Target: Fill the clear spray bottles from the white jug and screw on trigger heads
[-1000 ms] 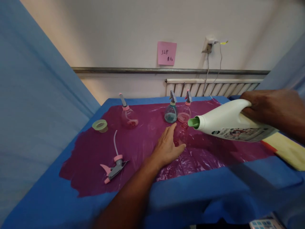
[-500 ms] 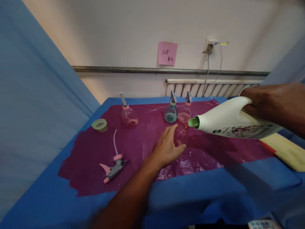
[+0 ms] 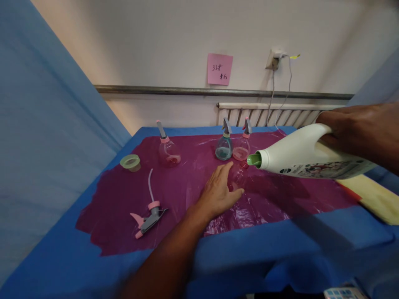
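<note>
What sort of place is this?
Likely a makeshift indoor workstation: a blue-covered table near a radiator, blue fabric hanging at left, and a handwritten pink note up behind.

2 bare hands (image 3: 220, 192) (image 3: 352, 126), bare left wrist (image 3: 199, 211) and forearm (image 3: 174, 251), bare right wrist (image 3: 386, 131)

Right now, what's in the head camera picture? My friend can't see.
A right hand holds a white bottle tipped, its green spout at the neck of a clear topless bottle by the left hand. Three spray bottles stand farther back; a loose sprayer head lies on purple plastic.
</note>
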Demonstrator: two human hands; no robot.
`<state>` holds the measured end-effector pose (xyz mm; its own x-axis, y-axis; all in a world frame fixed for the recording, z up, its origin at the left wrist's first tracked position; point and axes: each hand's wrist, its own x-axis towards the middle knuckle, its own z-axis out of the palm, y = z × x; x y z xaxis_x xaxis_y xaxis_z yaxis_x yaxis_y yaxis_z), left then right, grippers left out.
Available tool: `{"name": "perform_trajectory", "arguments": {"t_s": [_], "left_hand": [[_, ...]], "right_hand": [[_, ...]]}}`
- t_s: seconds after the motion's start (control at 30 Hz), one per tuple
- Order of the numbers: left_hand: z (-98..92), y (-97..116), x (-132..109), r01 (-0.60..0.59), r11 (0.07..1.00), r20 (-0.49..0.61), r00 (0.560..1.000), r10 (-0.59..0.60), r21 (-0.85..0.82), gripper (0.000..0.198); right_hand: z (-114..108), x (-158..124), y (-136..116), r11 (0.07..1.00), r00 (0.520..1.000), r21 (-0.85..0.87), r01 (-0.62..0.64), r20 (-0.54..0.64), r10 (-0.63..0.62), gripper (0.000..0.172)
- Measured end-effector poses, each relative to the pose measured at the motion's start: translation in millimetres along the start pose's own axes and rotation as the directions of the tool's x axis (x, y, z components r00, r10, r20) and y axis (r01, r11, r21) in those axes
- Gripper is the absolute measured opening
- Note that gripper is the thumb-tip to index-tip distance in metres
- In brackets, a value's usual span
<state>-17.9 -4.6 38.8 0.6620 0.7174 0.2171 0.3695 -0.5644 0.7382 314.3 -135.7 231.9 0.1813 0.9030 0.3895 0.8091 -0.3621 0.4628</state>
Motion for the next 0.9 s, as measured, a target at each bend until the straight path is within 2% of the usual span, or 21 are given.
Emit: {"name": "perform_trajectory", "arguments": {"t_s": [0.17,0.27,0.53,0.7,0.9], "left_hand": [[0.4,-1,0,-0.004,1.000,0.009,1.000,0.004,0.006,0.097],[-0.2,0,0,0.001,1.000,0.009,1.000,-0.001,0.005,0.096],[-1.3,4,-1,0.007,1.000,0.009,1.000,-0.007,0.002,0.096],[-1.3,4,-2,0.000,1.000,0.007,1.000,0.000,-0.007,0.096],[-0.7,2,0,-0.005,1.000,0.007,1.000,0.005,-0.006,0.096]], "right_hand": [[-6,-2,2,0.998,0.999,-0.021,0.053,0.004,-0.053,0.011],[-13,-3,2,0.994,0.996,-0.062,0.086,0.022,-0.085,0.019],[-18,-2,1,0.995,0.995,-0.037,0.097,0.004,-0.097,0.023],[-17,0,2,0.991,0.994,-0.081,0.111,-0.006,-0.112,0.030],[-20,0,2,0.991,0.994,-0.080,0.108,0.011,-0.107,0.028]]}}
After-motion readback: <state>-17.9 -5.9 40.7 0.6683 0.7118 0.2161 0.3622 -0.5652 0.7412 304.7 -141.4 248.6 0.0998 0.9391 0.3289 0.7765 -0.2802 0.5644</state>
